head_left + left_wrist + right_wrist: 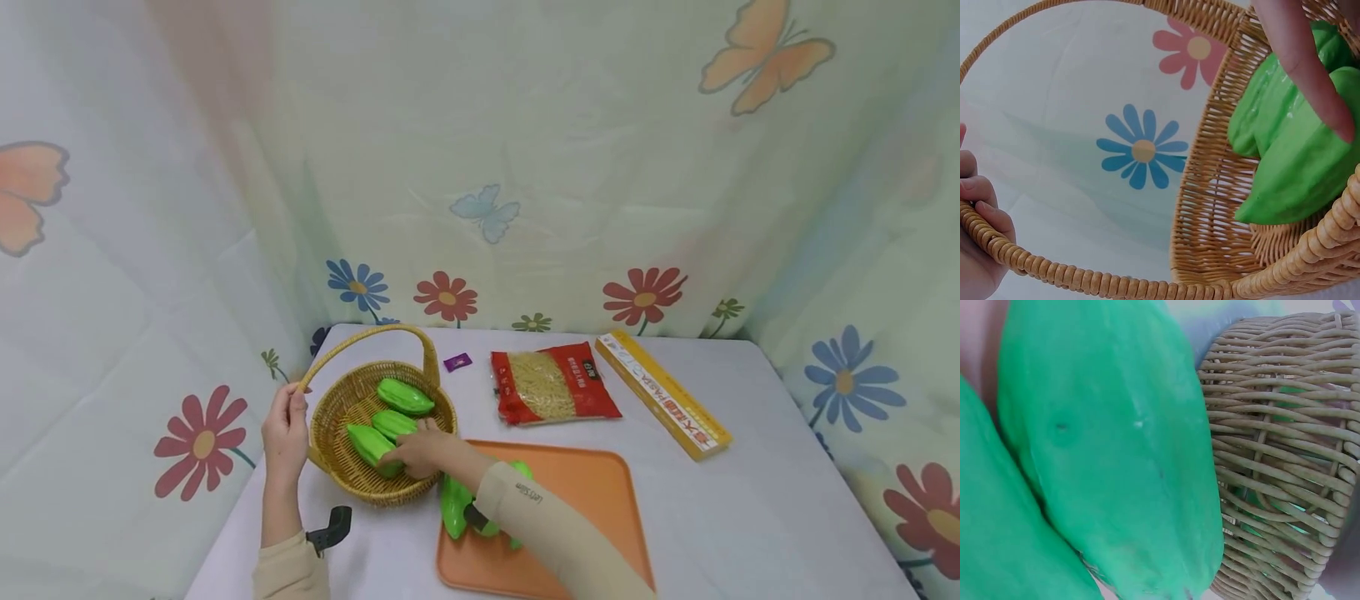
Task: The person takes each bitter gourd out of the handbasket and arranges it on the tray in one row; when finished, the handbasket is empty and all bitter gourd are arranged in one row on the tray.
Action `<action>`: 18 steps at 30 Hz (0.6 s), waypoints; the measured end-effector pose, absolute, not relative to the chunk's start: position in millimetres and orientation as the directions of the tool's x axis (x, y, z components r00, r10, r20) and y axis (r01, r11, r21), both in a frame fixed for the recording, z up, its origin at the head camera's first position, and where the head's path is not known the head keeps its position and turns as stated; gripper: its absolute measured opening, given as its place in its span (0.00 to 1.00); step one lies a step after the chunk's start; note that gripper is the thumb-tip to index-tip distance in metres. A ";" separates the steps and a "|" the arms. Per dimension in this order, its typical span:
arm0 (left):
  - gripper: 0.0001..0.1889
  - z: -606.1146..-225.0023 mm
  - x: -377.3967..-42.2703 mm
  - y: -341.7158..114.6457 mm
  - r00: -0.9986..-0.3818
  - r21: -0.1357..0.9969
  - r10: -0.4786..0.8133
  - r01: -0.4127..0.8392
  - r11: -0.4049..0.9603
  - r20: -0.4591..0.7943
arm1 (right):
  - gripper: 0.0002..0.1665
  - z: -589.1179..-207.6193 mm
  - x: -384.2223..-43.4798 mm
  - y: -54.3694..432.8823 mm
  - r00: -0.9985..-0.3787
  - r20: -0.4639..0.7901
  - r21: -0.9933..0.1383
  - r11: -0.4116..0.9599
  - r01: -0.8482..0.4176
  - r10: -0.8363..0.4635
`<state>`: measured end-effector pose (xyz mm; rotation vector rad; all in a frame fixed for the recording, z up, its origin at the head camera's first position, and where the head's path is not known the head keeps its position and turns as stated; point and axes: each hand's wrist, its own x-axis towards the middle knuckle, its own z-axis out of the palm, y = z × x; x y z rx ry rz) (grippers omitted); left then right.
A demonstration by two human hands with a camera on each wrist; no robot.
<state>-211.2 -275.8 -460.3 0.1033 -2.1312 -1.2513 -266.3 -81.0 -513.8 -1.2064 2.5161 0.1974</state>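
Observation:
My left hand (287,429) grips the arched handle (375,331) of a round wicker basket (381,497), which stands at the left of the table. Inside lie three green papayas (403,396), ridged and pointed at one end. Reaching over the rim, my right hand (429,450) holds the nearest papaya (366,442) at its right end. In the left wrist view one finger lies along the top of that papaya (1300,165). More green papayas (454,507) rest on an orange tray (585,517), partly hidden under my right forearm; two fill the right wrist view.
Behind the tray lies a red and clear bag of pasta (543,385). A long yellow box (663,392) lies slantwise to its right. One small purple packet (457,362) is just behind the basket. Flowered curtains (480,167) hang around the white table.

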 end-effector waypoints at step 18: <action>0.16 -460.2 -210.9 -273.9 -0.796 0.819 -0.399 0.200 0.538 0.456 | 0.28 -493.6 -260.7 -60.0 -0.555 -0.495 -0.163 0.699 -0.696 -0.668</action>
